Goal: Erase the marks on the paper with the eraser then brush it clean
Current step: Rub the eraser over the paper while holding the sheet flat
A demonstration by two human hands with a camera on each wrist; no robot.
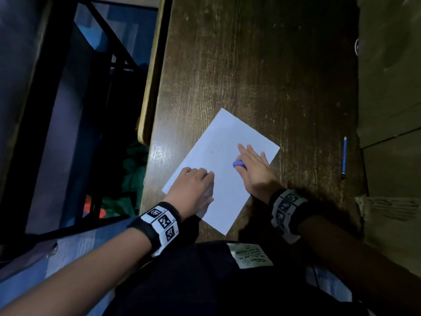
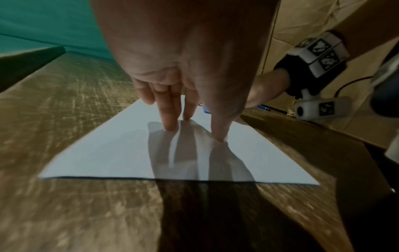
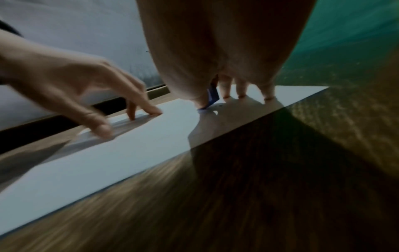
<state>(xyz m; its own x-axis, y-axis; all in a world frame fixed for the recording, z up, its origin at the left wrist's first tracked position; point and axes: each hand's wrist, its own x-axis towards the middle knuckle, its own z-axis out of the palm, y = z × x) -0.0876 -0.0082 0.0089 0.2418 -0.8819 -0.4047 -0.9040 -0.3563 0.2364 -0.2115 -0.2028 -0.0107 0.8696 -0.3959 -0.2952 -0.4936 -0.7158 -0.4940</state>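
dark clothing point(image 1: 205, 281) with a pale printed label point(image 1: 250, 255) fills the bottom of the head view, closest to the lens; both forearms reach out from it, each wearing a black wrist band with white coded tags point(image 1: 160, 224); left hand point(image 1: 193, 182) rests on the near left part of the paper point(image 1: 218, 142), fingers bent at the knuckles, tips pressing down on the sheet and holding nothing; the left wrist view shows those fingertips point(image 2: 170, 126) and the thumb planted on the white surface, shadows cast toward the camera; right hand point(image 1: 255, 165) lies over the right side of the sheet, fingers stretched forward and fairly straight, with the blue eraser point(image 1: 239, 164) pinched between the thumb and the forefinger; in the right wrist view the eraser point(image 3: 212, 95) stands on end, its lower edge touching the paper just beside the thumb tip, the other fingertips point(image 3: 241, 95) also down on the sheet; one tiny dark speck shows near the middle of the paper; the sheet lies flat and turned at an angle on the dark wooden table point(image 1: 262, 65); blue pencil point(image 1: 344, 157) lies on the table well apart to the right, near its edge; left of the table stands a black metal frame point(image 1: 109, 53), and green cloth point(image 1: 134, 169) sits low beside the table's left edge.
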